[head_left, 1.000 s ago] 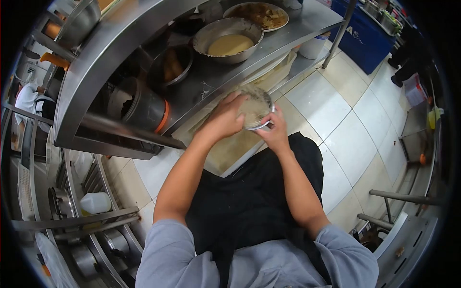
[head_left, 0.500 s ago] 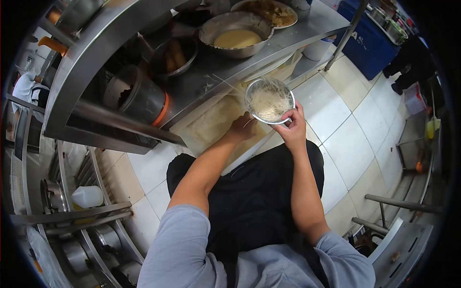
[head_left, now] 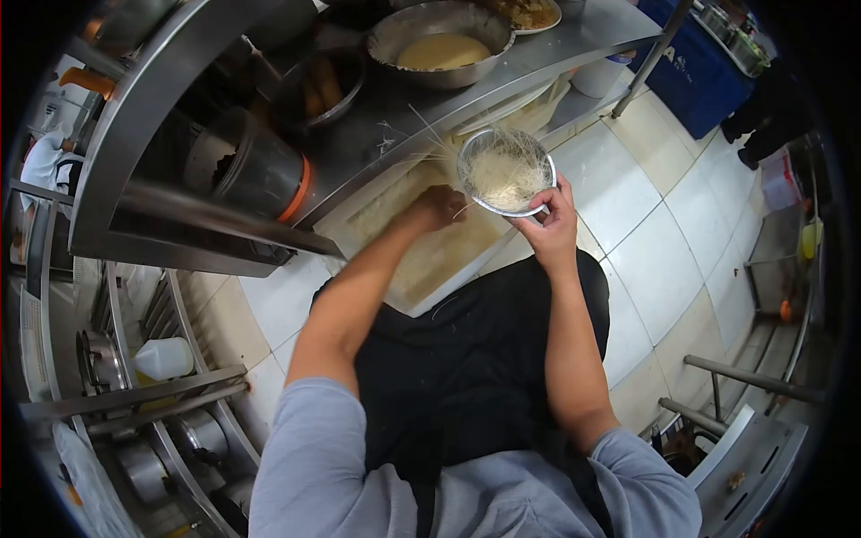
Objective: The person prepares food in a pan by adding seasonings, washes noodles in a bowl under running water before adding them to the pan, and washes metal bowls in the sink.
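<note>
My right hand (head_left: 552, 224) grips the rim of a small round metal bowl (head_left: 489, 204), thumb over the edge and fingers beneath. The bowl is tilted toward me and full of thin, pale dry noodles (head_left: 507, 175), some poking out past its left rim. Just left of the bowl, my left hand (head_left: 438, 208) hovers with its fingers curled inward. A thin strand shows by its fingertips, but what they hold is hidden. Below that hand lies a white rectangular tub (head_left: 429, 303) with a beige layer in it.
On the steel shelf (head_left: 583, 49) above stand a large bowl (head_left: 381, 56) of pale batter, a dark bowl (head_left: 354, 90) and a clear container (head_left: 256, 170) with an orange band. Racks with pots (head_left: 143, 471) are at left. A person's legs (head_left: 762, 121) show at upper right.
My left hand has moved left and slightly up, a little farther from the bowl. The right hand still holds the bowl, almost in place. The camera view has shifted slightly.
</note>
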`<state>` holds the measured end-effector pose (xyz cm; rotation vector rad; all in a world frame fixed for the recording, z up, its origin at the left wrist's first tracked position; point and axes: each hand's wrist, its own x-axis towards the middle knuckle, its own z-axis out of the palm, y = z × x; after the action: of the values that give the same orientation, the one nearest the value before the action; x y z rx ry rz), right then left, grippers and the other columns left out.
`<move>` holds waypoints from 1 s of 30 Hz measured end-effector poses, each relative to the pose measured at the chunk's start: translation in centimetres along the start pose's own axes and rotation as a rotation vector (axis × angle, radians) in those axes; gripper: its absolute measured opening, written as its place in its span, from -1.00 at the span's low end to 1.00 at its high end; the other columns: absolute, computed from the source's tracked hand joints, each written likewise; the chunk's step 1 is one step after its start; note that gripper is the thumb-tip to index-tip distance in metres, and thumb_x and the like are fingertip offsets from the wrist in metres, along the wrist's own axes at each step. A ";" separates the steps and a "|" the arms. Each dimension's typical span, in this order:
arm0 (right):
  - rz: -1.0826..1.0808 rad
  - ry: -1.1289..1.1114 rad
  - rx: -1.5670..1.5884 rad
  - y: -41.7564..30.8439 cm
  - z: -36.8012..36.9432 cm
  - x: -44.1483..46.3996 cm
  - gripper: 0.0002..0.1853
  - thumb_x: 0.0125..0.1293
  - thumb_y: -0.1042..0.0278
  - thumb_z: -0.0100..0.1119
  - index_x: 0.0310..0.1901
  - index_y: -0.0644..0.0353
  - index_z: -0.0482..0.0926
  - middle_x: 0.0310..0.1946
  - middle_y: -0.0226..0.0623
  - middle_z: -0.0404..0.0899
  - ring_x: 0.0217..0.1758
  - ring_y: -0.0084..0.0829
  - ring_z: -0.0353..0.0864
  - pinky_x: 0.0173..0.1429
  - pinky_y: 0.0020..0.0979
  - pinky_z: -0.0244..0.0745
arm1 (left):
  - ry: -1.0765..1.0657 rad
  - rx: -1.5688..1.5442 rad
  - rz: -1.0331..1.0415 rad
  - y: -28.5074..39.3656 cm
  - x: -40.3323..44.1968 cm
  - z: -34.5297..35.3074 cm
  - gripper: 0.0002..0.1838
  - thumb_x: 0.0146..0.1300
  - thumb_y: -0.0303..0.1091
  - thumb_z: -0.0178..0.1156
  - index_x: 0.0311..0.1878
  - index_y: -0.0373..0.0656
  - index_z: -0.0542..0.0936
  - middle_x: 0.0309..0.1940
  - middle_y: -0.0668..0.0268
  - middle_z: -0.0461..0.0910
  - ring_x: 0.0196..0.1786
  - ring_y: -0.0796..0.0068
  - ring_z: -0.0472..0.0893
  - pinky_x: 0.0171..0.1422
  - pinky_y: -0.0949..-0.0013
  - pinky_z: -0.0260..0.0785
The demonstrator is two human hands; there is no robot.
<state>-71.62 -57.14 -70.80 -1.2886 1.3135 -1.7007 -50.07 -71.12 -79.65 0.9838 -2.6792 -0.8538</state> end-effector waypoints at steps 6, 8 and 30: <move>0.011 0.005 -0.011 -0.2 -0.2 -0.1 -0.61 -0.10 0.63 0.53 -0.36 0.22 0.42 0.36 -0.15 0.19 0.29 -0.30 0.45 0.18 -0.29 0.64 | -0.527 0.168 0.013 -3.1 -5.8 -0.6 -0.46 -0.03 -0.23 0.46 0.06 -0.09 0.56 0.05 0.01 0.57 -0.04 0.01 0.60 0.02 0.10 0.48; 0.022 0.021 -0.005 -0.1 -0.2 -0.1 -0.61 -0.10 0.63 0.53 -0.36 0.22 0.42 0.36 -0.14 0.19 0.29 -0.31 0.45 0.17 -0.29 0.64 | -0.528 0.153 -0.169 -0.3 -8.1 -0.1 -0.30 -0.07 -0.23 0.49 0.20 -0.04 0.46 0.17 -0.09 0.43 0.01 -0.08 0.58 0.09 0.08 0.48; 0.011 -0.076 -0.214 -1.2 -0.9 -0.3 -0.65 -0.15 0.56 0.53 -0.36 0.20 0.49 0.39 -0.03 0.25 0.34 -0.17 0.44 0.18 -0.27 0.57 | -0.237 -0.387 -0.450 1.3 -9.2 -4.2 -0.62 -0.03 -0.47 0.26 -0.06 -0.24 0.55 -0.15 0.21 0.61 -0.06 0.33 0.62 0.01 0.24 0.47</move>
<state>-72.28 -56.17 -69.74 -1.4479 1.4857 -1.5198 -42.26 -66.38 -75.11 1.4780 -2.3460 -1.5929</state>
